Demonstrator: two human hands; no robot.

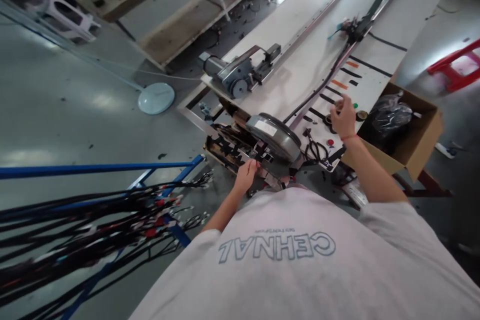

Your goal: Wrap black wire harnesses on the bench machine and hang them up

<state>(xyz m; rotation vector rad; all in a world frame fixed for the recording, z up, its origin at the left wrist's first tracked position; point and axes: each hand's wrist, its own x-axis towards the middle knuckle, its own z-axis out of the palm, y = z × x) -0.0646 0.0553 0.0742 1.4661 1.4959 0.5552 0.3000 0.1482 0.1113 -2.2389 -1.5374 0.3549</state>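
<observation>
My left hand (246, 175) is closed in a pinch at the table's near end, beside a small black part with pale bits (261, 151). What its fingertips hold is too small to make out. Just beyond it stands a large grey wheel-shaped drum (275, 135) with a white label. My right hand (343, 119) is over the right side of the white table, its fingers curled around something I cannot make out. Small round brass-coloured pieces (362, 115) lie close to it. Black-handled scissors (315, 150) and a red round button (330, 142) are between the two hands.
A cardboard box (423, 130) with a plastic bag stands at the right. Black and orange strips (340, 84) lie along the table (300, 80). A motor unit (240, 72) sits at its left edge. Cable bundles (112, 230) hang on a blue frame (157, 165) at left.
</observation>
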